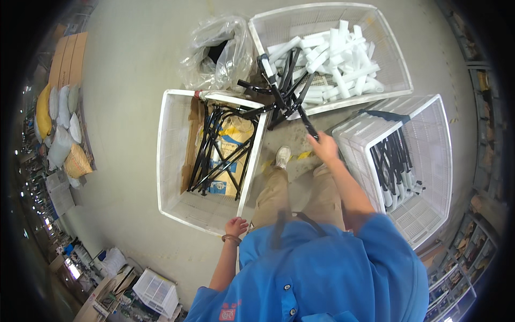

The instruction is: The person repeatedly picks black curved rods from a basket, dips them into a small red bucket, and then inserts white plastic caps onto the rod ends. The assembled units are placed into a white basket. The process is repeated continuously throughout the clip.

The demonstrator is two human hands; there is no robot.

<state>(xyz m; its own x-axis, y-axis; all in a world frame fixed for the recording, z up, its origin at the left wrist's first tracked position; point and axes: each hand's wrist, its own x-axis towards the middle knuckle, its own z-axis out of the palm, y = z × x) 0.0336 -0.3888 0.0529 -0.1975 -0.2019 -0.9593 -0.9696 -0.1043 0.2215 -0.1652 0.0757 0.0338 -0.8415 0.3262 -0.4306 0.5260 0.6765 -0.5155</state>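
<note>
My right hand [324, 146] is stretched forward and grips one leg of a black folding metal frame [283, 88], which hangs in the air above the gap between the crates. My left hand [236, 227] hangs low by my hip, next to the near corner of the left white crate [170, 161], with loose fingers and nothing in it. That crate holds more black frames [217, 150] on cardboard and printed bags.
A far white crate [391, 59] is filled with white plastic tubes [335, 59]. The right white crate [429, 161] holds black rods with white ends. A clear plastic bag [217, 51] sits on the concrete floor. Sacks and cardboard line the left edge.
</note>
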